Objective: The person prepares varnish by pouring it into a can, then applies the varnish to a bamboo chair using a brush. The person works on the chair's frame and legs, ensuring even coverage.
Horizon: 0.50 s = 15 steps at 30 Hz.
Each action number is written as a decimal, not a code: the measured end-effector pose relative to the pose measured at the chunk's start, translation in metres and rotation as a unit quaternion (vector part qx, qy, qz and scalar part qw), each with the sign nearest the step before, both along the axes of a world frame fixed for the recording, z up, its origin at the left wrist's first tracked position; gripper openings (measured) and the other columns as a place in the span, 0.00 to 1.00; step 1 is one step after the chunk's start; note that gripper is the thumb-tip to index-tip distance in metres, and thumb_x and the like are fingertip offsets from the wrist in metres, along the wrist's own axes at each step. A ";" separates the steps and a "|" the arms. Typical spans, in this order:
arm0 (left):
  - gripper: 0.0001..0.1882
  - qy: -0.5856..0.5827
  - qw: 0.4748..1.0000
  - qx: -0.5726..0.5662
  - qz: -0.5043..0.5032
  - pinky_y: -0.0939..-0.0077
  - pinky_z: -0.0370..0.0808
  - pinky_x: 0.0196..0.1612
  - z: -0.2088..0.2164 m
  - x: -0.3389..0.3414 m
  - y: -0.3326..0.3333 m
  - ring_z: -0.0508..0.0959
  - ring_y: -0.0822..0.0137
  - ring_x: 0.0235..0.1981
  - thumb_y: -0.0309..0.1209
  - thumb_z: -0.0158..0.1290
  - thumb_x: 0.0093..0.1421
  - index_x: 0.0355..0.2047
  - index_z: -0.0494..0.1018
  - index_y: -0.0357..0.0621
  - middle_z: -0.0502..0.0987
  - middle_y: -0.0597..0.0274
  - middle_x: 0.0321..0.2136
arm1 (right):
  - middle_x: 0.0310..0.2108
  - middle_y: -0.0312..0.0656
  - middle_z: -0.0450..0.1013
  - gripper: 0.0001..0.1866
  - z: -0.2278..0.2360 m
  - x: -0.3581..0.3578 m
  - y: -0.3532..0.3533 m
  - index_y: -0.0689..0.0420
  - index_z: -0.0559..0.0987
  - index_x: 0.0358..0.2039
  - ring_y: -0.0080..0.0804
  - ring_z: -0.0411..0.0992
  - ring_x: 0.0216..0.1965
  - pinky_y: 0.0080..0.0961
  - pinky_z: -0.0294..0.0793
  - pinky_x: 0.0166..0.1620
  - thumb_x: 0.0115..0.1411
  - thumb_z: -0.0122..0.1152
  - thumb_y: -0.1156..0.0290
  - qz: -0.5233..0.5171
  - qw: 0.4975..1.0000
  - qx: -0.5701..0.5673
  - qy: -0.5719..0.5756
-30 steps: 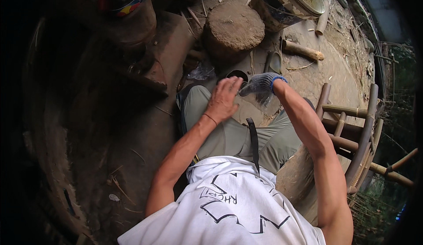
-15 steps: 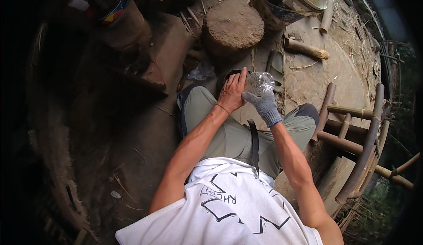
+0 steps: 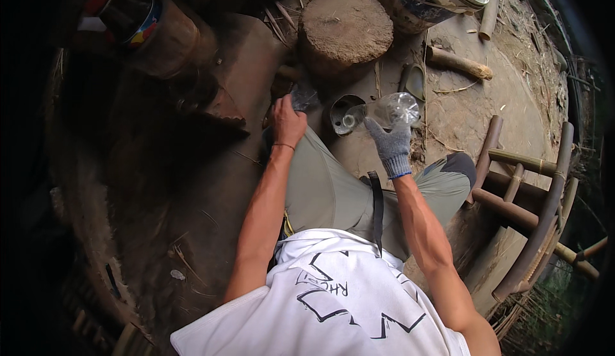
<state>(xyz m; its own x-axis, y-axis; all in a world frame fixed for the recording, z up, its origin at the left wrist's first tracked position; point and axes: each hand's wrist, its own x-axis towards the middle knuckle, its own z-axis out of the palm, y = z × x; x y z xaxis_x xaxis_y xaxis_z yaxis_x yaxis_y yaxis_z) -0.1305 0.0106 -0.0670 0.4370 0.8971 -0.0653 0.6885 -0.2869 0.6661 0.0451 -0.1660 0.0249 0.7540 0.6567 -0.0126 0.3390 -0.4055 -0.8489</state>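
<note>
So, we have our right hand [image 3: 390, 146], in a grey knit glove [image 3: 394, 161], holding a clear plastic bottle [image 3: 384, 107] on its side, neck leftward at the mouth of a small dark can [image 3: 339, 118]. Thumb spread; the other fingers sit partly hidden at the bottle. Our bare left hand [image 3: 289, 125] is beside crumpled clear plastic [image 3: 305, 97], fingers curled; we can't tell if they pinch anything. Round stump [image 3: 346, 29] is beyond the can, bucket [image 3: 410, 5] right of the stump.
</note>
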 end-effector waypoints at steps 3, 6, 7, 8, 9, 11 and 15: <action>0.17 0.191 0.981 -0.005 0.021 0.53 0.73 0.54 -0.027 -0.009 0.031 0.74 0.45 0.53 0.29 0.53 0.58 0.47 0.73 0.39 0.75 0.49 0.47 | 0.42 0.47 0.79 0.27 -0.004 0.002 -0.006 0.63 0.79 0.46 0.38 0.78 0.42 0.31 0.76 0.48 0.50 0.77 0.62 0.041 0.983 -0.055 -0.171; 0.14 0.267 0.962 -0.053 0.018 0.54 0.75 0.52 -0.051 -0.009 0.056 0.75 0.47 0.52 0.28 0.53 0.59 0.46 0.75 0.41 0.76 0.49 0.46 | 0.43 0.46 0.78 0.31 -0.019 0.000 -0.012 0.62 0.79 0.47 0.42 0.75 0.45 0.36 0.73 0.53 0.48 0.77 0.54 0.024 0.990 -0.029 -0.134; 0.14 0.281 0.958 -0.059 0.004 0.54 0.75 0.52 -0.060 -0.010 0.065 0.75 0.47 0.52 0.29 0.53 0.59 0.45 0.76 0.42 0.76 0.49 0.45 | 0.43 0.45 0.77 0.32 -0.023 0.000 -0.013 0.61 0.79 0.47 0.44 0.75 0.45 0.38 0.72 0.54 0.47 0.77 0.52 0.021 0.979 -0.030 -0.201; 0.14 0.296 0.952 -0.070 -0.014 0.54 0.75 0.52 -0.068 -0.014 0.070 0.76 0.48 0.51 0.30 0.53 0.59 0.45 0.76 0.42 0.77 0.49 0.45 | 0.45 0.44 0.76 0.35 -0.011 -0.001 -0.010 0.60 0.78 0.49 0.47 0.72 0.49 0.40 0.68 0.57 0.46 0.77 0.51 0.050 0.990 -0.067 -0.113; 0.13 0.312 0.946 -0.080 -0.032 0.54 0.75 0.52 -0.076 -0.020 0.073 0.76 0.49 0.51 0.30 0.54 0.59 0.44 0.77 0.43 0.77 0.50 0.44 | 0.46 0.44 0.75 0.34 -0.011 -0.005 -0.012 0.59 0.78 0.50 0.47 0.71 0.49 0.40 0.68 0.58 0.47 0.76 0.51 0.050 0.988 -0.047 -0.142; 0.16 0.287 0.954 -0.070 -0.047 0.51 0.74 0.52 -0.071 -0.019 0.073 0.76 0.46 0.51 0.31 0.55 0.57 0.44 0.76 0.39 0.77 0.47 0.46 | 0.47 0.44 0.74 0.34 -0.007 -0.002 -0.018 0.57 0.77 0.50 0.48 0.70 0.51 0.41 0.66 0.59 0.47 0.76 0.51 0.044 0.977 -0.004 -0.208; 0.18 0.175 0.984 -0.023 -0.032 0.52 0.74 0.51 -0.037 -0.023 0.059 0.77 0.45 0.49 0.31 0.56 0.55 0.45 0.75 0.37 0.77 0.46 0.45 | 0.47 0.45 0.75 0.35 -0.014 0.008 -0.019 0.57 0.76 0.52 0.46 0.71 0.50 0.42 0.67 0.58 0.48 0.75 0.50 0.047 0.977 -0.094 -0.186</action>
<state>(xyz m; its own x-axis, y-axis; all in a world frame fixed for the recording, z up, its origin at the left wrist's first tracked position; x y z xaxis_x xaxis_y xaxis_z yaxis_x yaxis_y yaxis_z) -0.1540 0.0694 -0.1036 0.4361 0.8610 -0.2617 0.8596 -0.3124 0.4044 0.0534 -0.1850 0.0111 0.6653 0.7362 0.1240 0.6533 -0.4937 -0.5740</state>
